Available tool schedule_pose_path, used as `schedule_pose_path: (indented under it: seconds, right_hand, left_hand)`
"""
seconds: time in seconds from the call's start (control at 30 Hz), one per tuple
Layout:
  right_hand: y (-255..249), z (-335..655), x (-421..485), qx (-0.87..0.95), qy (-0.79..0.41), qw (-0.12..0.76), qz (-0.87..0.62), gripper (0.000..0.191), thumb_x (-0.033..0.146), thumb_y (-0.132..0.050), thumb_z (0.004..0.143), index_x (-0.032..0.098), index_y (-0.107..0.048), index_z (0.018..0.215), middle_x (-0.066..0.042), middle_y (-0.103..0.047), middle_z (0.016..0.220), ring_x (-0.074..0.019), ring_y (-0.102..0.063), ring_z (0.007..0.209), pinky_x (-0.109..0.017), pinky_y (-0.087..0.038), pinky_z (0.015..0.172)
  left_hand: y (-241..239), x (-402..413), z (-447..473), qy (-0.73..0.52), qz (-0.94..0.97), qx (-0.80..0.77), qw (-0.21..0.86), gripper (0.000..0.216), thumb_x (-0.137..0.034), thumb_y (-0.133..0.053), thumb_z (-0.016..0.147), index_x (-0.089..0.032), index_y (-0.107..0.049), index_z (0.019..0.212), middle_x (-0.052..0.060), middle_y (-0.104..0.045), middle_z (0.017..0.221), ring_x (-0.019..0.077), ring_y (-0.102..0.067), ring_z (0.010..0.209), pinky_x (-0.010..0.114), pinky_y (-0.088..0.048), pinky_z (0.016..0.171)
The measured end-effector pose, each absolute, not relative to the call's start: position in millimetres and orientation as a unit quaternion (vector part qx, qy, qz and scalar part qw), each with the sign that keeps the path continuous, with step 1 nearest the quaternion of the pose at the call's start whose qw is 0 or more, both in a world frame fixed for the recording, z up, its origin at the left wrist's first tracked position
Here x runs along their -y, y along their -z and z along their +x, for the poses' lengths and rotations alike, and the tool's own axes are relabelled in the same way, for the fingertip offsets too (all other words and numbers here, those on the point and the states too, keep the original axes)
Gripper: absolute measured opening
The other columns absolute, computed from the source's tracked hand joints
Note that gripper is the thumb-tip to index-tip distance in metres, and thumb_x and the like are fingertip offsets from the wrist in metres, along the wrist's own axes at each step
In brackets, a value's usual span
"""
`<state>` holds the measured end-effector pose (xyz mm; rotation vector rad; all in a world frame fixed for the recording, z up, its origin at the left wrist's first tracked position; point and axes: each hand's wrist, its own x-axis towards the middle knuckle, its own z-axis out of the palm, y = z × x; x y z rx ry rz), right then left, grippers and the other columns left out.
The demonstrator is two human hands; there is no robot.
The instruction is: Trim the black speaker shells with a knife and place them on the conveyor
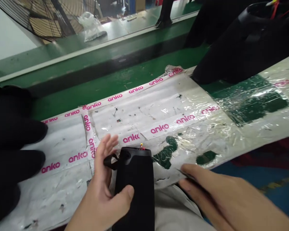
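My left hand grips a black fabric-covered cylinder near the bottom middle, thumb across its front and fingers spread behind it. The cylinder stands upright, with a small black loop strap on its left and red and yellow wire ends poking out of its top. My right hand lies flat at the lower right, fingers stretched out and pointing left, resting on the near edge of the worktable. It holds nothing.
The worktable is covered in white sheets, clear film and pink "anko" tape. Black fabric-covered parts sit at the left edge and others at the upper right. Beyond runs a green conveyor; a fan grille stands top left.
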<state>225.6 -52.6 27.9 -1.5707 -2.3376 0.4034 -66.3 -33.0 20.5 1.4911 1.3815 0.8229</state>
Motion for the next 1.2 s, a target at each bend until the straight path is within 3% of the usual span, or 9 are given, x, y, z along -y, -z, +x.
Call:
schedule_pose_path:
  seconds: [0.13, 0.2, 0.27, 0.37, 0.53, 0.63, 0.8, 0.93, 1.2]
  right_hand:
    - [-8, 175, 53, 0.766, -0.312, 0.250, -0.503, 0.030, 0.027, -0.048, 0.113, 0.023, -0.057, 0.141, -0.006, -0.083, 0.115, -0.0216, -0.082, 0.094, -0.030, -0.066, 0.078]
    - [-4, 163, 53, 0.751, -0.355, 0.277, -0.483, 0.034, 0.025, -0.046, 0.112, 0.024, -0.053, 0.146, -0.008, -0.082, 0.122, -0.0215, -0.082, 0.100, -0.031, -0.066, 0.082]
    - [-6, 159, 51, 0.743, -0.379, 0.285, -0.472, 0.034, 0.024, -0.044, 0.113, 0.027, -0.051, 0.147, -0.006, -0.081, 0.124, -0.0205, -0.082, 0.103, -0.030, -0.066, 0.083]
    - [-16, 165, 45, 0.749, -0.361, 0.284, -0.478, 0.031, 0.026, -0.042, 0.117, 0.031, -0.046, 0.147, -0.003, -0.081, 0.125, -0.0195, -0.081, 0.104, -0.028, -0.064, 0.077]
    - [-29, 181, 37, 0.828, -0.101, 0.260, -0.487, 0.022, 0.026, -0.030, 0.118, 0.025, -0.051, 0.125, 0.001, -0.073, 0.083, -0.0181, -0.071, 0.059, -0.031, -0.050, 0.051]
    - [-31, 189, 38, 0.850, 0.000, 0.183, -0.494, 0.021, 0.020, -0.034, 0.112, 0.024, -0.053, 0.119, 0.004, -0.062, 0.072, -0.0183, -0.062, 0.052, -0.034, -0.042, 0.052]
    - [-35, 201, 43, 0.841, -0.005, 0.133, -0.524, 0.029, 0.012, -0.048, 0.095, 0.027, -0.052, 0.119, 0.004, -0.060, 0.073, -0.0189, -0.060, 0.055, -0.036, -0.038, 0.057]
    - [-37, 207, 43, 0.841, -0.025, 0.108, -0.529, 0.043, 0.013, -0.055, 0.082, 0.029, -0.052, 0.121, 0.006, -0.059, 0.076, -0.0181, -0.059, 0.057, -0.036, -0.037, 0.058]
    - [-49, 208, 37, 0.847, -0.030, 0.090, -0.523, 0.053, 0.010, -0.059, 0.073, 0.027, -0.055, 0.123, 0.006, -0.061, 0.075, -0.0151, -0.058, 0.053, -0.035, -0.037, 0.053]
  left_hand:
    - [-38, 39, -64, -0.304, 0.622, -0.623, 0.364, 0.091, -0.019, -0.074, 0.090, -0.045, -0.040, 0.170, -0.001, -0.027, 0.186, 0.0437, -0.020, 0.172, 0.067, -0.024, 0.138]
    - [-43, 35, -64, -0.231, 0.647, -0.631, 0.361, 0.087, -0.030, -0.078, 0.093, -0.045, -0.040, 0.170, 0.002, -0.029, 0.185, 0.0458, -0.024, 0.171, 0.073, -0.030, 0.134]
    - [-45, 30, -65, -0.176, 0.652, -0.633, 0.378, 0.101, -0.042, -0.089, 0.087, -0.043, -0.035, 0.172, 0.007, -0.032, 0.184, 0.0476, -0.031, 0.168, 0.075, -0.037, 0.130]
    - [-44, 26, -64, -0.204, 0.630, -0.639, 0.392, 0.099, -0.038, -0.093, 0.079, -0.044, -0.046, 0.165, 0.006, -0.041, 0.178, 0.0441, -0.041, 0.164, 0.070, -0.041, 0.130]
    - [-35, 34, -41, -0.295, 0.552, -0.605, 0.493, 0.098, -0.034, -0.095, 0.071, -0.041, -0.055, 0.159, 0.006, -0.062, 0.157, 0.0431, -0.058, 0.150, 0.067, -0.045, 0.128]
    - [-25, 37, -22, -0.316, 0.536, -0.582, 0.523, 0.099, -0.033, -0.094, 0.070, -0.035, -0.053, 0.160, 0.010, -0.063, 0.154, 0.0435, -0.061, 0.145, 0.065, -0.049, 0.126]
    - [-15, 39, -6, -0.336, 0.574, -0.568, 0.485, 0.088, -0.027, -0.085, 0.077, -0.037, -0.052, 0.158, 0.008, -0.053, 0.164, 0.0405, -0.056, 0.150, 0.068, -0.040, 0.131]
    - [-16, 38, -3, -0.340, 0.617, -0.551, 0.448, 0.093, -0.016, -0.080, 0.074, -0.042, -0.049, 0.158, 0.005, -0.049, 0.165, 0.0388, -0.049, 0.156, 0.065, -0.039, 0.132]
    - [-17, 36, 0, -0.325, 0.627, -0.554, 0.441, 0.097, -0.009, -0.079, 0.069, -0.045, -0.049, 0.154, 0.004, -0.048, 0.162, 0.0405, -0.050, 0.155, 0.066, -0.042, 0.129]
